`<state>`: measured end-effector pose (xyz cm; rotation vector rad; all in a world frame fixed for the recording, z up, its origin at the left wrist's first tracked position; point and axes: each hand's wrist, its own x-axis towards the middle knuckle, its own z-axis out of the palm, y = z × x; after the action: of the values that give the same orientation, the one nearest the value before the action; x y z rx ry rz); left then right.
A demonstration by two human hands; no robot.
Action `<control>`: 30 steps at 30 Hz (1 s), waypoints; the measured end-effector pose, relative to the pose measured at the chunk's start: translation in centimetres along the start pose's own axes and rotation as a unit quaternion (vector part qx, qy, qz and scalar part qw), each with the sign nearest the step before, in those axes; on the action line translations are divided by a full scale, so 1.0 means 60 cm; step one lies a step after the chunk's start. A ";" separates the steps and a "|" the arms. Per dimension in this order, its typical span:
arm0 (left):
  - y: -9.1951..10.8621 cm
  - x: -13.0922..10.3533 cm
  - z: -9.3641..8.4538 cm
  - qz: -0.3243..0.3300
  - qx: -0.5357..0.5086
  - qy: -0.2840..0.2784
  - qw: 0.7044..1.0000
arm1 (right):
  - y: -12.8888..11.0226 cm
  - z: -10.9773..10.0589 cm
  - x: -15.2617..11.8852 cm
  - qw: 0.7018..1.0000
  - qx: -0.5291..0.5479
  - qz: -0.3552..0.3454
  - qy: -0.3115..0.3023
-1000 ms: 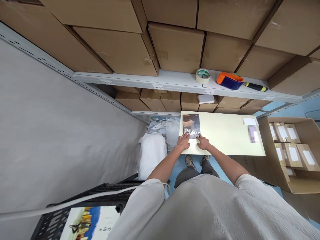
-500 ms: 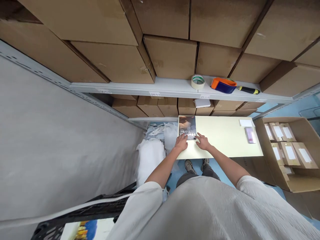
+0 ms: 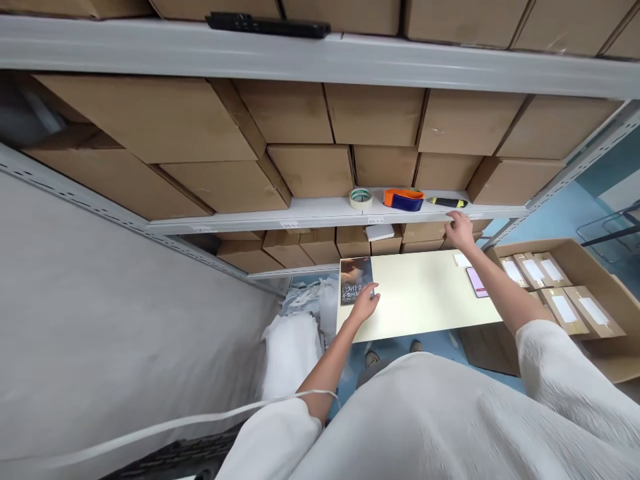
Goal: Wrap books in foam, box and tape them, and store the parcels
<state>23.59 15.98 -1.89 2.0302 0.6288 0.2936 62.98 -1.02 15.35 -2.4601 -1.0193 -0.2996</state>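
A dark-covered book with white lettering lies at the left end of the pale board. My left hand is at its lower right corner, fingers spread; whether they touch the cover I cannot tell. Raised toward the shelf edge, my right hand has fingers apart and nothing in it. Just above it on the shelf lies a black and yellow utility knife. An orange and dark blue tape dispenser and a roll of tape sit to the knife's left.
A phone and a white slip lie at the board's right end. Beyond is a large carton holding several small labelled boxes. Cardboard boxes fill the shelves. White packing material stands at left, with a cable nearby.
My right hand has left the book and moved up and right toward the utility knife. My left hand stays by the book. The view has tilted upward, showing a higher shelf.
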 end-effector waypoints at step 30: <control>0.150 0.012 0.195 -0.135 -0.037 -0.018 0.990 | 0.148 -0.011 -0.091 0.988 0.127 0.023 -0.082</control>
<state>32.24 4.10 -0.24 1.8486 0.8484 0.1170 65.43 -10.18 11.02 -2.3005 -0.9974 0.0480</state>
